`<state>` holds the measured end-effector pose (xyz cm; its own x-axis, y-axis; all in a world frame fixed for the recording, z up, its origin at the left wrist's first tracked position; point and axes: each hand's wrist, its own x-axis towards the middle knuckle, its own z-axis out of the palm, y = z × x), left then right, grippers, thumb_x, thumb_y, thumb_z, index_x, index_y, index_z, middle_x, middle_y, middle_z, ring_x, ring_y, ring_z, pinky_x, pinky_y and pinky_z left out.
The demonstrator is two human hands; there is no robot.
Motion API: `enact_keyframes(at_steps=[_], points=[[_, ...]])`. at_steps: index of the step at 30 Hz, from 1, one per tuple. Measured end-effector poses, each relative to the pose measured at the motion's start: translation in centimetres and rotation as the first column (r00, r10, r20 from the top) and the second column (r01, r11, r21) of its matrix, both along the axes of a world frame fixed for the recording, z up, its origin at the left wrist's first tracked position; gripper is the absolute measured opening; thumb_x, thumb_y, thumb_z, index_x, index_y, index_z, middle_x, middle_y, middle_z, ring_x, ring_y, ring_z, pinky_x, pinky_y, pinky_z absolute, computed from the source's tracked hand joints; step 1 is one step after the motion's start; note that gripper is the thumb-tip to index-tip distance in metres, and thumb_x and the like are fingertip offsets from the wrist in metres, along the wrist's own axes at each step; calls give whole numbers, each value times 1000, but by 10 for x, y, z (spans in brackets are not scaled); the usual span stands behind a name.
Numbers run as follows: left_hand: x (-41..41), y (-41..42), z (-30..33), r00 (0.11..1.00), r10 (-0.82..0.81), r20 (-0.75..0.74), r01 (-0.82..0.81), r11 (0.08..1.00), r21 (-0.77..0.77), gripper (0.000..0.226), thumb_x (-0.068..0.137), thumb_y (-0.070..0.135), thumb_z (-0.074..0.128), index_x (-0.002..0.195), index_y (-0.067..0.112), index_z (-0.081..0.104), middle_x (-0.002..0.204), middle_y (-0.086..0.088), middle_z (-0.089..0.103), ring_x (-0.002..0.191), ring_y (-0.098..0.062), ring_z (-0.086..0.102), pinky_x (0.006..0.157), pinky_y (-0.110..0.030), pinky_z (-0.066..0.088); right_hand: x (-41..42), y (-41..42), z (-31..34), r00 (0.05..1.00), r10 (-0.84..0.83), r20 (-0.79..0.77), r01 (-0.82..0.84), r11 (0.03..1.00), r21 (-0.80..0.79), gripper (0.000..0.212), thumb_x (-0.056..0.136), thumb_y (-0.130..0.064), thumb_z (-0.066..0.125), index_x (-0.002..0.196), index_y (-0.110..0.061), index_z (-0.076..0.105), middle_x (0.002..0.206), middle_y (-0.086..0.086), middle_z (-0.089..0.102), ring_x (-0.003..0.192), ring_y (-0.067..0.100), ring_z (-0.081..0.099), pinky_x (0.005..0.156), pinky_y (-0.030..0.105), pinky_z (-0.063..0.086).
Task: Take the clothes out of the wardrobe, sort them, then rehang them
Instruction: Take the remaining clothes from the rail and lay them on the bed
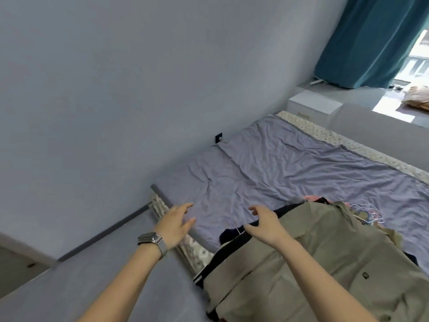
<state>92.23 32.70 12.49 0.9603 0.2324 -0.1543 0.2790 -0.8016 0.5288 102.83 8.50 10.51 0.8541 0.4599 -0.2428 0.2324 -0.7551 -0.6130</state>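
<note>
On bed [290, 163] | olive garment [313, 263] long axis toward pillow end | left hand [175, 225], right hand [267, 225] fingers relaxed, empty

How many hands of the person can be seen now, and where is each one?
2. The left hand, with a metal wristwatch, hovers open over the wrinkled purple bedsheet. The right hand hovers open above the olive-green jacket on the clothes pile.

this is a bedroom in a home. a wide bed [267, 163] with a wrinkled lavender cotton sheet fills the floor beside a plain pale blue wall [139, 77]. a small white bedside cabinet [313, 106] stands at its head, and a long teal fabric curtain [371, 40] hangs by a bright window [417, 59]. a heap of clothes [313, 256], olive jacket on top, lies on the bed.
</note>
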Motion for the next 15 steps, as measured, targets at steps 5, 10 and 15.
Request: enact_keyframes(at_steps=[5, 10, 15], points=[[-90, 54, 14, 960, 278, -21, -277, 960, 36, 54, 93, 32, 51, 141, 17, 32, 135, -8, 43, 117, -21, 50, 100, -26, 37, -26, 93, 14, 962, 271, 20, -271, 963, -1, 62, 83, -26, 69, 136, -9, 43, 134, 9, 51, 123, 22, 48, 96, 24, 35], [-188, 62, 22, 831, 555, -30, -553, 831, 59, 54, 93, 32, 51, 141, 18, 32, 137, -6, 42, 114, -21, 53, 96, -26, 39, -75, 162, 23, 836, 544, 76, -544, 839, -11, 57, 80, -27, 69, 130, -6, 49, 129, 12, 55, 121, 25, 51, 95, 26, 36], [-273, 33, 28, 688, 723, -62, -720, 690, 74, 55, 92, 33, 52, 141, 18, 32, 137, -6, 41, 112, -22, 54, 94, -26, 40, -141, 197, 21, 633, 770, 81, -767, 637, -69, 58, 64, -47, 58, 113, -15, 51, 115, 9, 58, 109, 28, 53, 93, 32, 41]])
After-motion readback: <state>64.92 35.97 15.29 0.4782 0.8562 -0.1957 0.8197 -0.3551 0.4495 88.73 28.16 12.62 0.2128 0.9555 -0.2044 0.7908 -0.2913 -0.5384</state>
